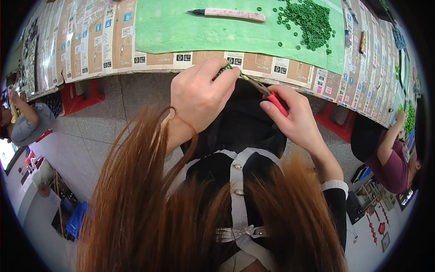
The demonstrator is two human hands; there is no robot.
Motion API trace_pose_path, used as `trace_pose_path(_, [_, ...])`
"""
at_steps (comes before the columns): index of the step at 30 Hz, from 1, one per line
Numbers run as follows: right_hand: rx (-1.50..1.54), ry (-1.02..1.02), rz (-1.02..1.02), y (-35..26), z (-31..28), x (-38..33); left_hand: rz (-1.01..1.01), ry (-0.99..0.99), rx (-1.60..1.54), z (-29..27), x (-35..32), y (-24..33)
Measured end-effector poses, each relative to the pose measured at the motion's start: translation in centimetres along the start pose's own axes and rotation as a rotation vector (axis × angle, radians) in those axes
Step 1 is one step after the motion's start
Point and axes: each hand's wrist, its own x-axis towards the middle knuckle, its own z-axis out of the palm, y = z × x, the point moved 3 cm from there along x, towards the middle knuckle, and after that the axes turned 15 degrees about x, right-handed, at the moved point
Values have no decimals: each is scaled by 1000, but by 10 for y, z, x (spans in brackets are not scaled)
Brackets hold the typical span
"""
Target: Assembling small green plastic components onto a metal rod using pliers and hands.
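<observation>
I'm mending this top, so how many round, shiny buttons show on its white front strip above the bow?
2: the upper button near the strip's top, and the lower button between it and the bow. Hair may hide others.

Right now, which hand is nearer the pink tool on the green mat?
Left. The left hand is below the pink tool in view; the right hand is lower and farther right.

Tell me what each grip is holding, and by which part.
Right grip: pliers, by the red handles. Left grip: a small green piece, partly hidden, so the held part cannot be told.
</observation>
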Motion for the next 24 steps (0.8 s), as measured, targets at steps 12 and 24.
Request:
trace_pose_path(12, [195, -102, 164, 15, 10, -2, -168, -54, -391, 8, -10, -7])
trace_pose_path(24, [1757, -103, 370, 43, -12, -1, -798, -256, -1387, 38, -6, -10])
